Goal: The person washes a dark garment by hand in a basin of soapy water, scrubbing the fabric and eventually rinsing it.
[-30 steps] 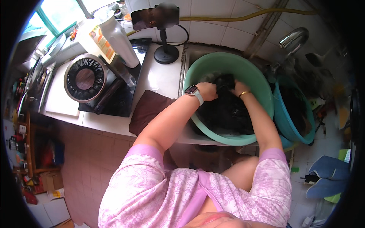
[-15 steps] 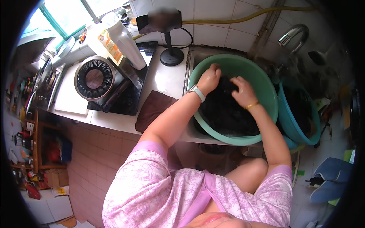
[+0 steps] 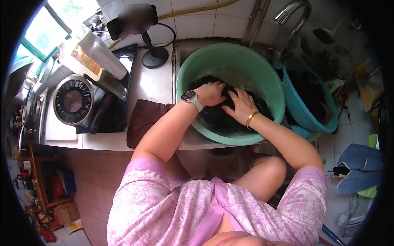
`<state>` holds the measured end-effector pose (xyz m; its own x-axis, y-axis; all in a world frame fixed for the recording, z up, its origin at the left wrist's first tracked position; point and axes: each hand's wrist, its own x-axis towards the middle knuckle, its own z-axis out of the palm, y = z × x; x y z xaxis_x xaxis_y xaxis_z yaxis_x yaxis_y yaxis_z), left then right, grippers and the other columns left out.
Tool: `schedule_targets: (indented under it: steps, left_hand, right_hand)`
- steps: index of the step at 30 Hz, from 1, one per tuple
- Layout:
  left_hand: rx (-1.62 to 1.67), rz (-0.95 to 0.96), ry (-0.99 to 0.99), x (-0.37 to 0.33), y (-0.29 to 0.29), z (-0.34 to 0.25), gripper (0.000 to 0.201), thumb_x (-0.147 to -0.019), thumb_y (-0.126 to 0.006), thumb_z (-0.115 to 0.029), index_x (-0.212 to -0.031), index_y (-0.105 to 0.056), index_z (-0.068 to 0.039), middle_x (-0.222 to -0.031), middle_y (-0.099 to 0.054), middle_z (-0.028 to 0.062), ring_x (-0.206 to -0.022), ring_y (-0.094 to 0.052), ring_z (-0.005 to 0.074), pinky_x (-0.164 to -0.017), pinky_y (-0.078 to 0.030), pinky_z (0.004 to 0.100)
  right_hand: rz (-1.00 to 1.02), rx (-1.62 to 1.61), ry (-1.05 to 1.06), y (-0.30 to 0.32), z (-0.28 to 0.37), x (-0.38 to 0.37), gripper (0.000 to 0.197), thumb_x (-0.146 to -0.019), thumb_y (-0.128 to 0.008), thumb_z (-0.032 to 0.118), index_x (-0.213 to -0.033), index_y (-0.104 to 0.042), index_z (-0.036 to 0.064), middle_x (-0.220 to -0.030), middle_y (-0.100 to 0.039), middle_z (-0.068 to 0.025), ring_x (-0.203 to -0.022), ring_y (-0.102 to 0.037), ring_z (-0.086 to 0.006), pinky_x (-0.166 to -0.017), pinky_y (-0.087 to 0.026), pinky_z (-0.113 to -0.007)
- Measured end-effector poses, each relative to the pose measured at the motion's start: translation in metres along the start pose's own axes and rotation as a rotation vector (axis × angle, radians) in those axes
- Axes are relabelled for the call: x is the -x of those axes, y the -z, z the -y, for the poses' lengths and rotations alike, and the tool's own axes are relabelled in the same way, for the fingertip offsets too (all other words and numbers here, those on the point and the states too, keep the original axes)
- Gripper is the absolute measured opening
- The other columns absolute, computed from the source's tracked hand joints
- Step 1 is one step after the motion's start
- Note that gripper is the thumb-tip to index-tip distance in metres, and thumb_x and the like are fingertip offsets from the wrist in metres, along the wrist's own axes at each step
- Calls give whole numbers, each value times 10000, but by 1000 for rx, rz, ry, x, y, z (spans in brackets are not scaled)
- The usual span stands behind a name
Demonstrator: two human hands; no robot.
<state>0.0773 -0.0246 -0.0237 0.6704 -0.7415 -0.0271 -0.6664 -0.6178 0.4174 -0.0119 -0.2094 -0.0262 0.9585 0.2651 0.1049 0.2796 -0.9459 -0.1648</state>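
Observation:
A large green basin (image 3: 250,56) stands in the sink, with black wet cloth (image 3: 213,117) bunched in its greyish water. My left hand (image 3: 209,93), with a watch at the wrist, presses on the cloth with its fingers reaching forward; part of the fingers sinks into the folds. Beside it, my right hand (image 3: 243,104), with a gold bangle, lies on the same cloth with its fingers stretched and apart. A narrow strip of black cloth shows between the two hands.
A blue basin (image 3: 305,112) with dark contents leans at the right, below the curved tap (image 3: 301,18). Left of the sink are a folded brown cloth (image 3: 145,121), a phone stand (image 3: 155,57), a white jug (image 3: 104,55) and a black cooker (image 3: 111,112).
Both hands have come down onto the black cloth and nearer to me. The right hand's fingers have straightened. The cloth has shifted, baring greyish water at the far side. The view has turned slightly.

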Motion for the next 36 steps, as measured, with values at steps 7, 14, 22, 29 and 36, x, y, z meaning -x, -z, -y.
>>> schedule_targets:
  steps: [7,14,22,29,36]
  left_hand:
    - [-36,-45,73,-3,-2,11,510,-897,-579,-303,-1302,-545,6,-1331,-558,202,-1180,-563,355,-1006,-444,428]
    - [-69,-198,342,-2,6,7,505,-886,-602,-359,-1235,-557,4,-1262,-574,235,-1148,-551,431,-939,-482,464]
    - [57,-115,240,0,20,12,467,-821,-656,-304,-1164,-590,6,-1019,-679,212,-940,-652,387,-843,-518,452]
    - [205,-286,-30,-6,16,12,350,-730,-685,-138,-1067,-657,-50,-962,-699,165,-911,-656,369,-819,-522,433]
    - [280,-459,171,-2,36,6,229,-791,-627,-95,-1015,-643,-51,-982,-687,154,-947,-633,373,-816,-508,445]
  right_hand:
    - [2,120,86,-28,-22,-35,532,-860,-637,460,-1224,-552,80,-1093,-547,-134,-1073,-516,-300,-920,-394,-433]
    - [-38,108,86,-43,-44,-84,410,-842,-687,365,-1115,-582,78,-1031,-645,-117,-998,-603,-329,-853,-432,-442]
    - [210,-334,-242,-37,-71,-152,580,-856,-633,535,-1105,-678,14,-1072,-689,-193,-997,-644,-340,-865,-478,-399]
    - [754,-516,-120,-59,-73,-187,470,-850,-649,403,-1152,-667,42,-1175,-668,-116,-1073,-593,-203,-904,-466,-362]
    - [443,-760,37,-48,-49,-151,435,-811,-704,239,-1185,-641,26,-1249,-631,-155,-1159,-583,-264,-1003,-444,-371]
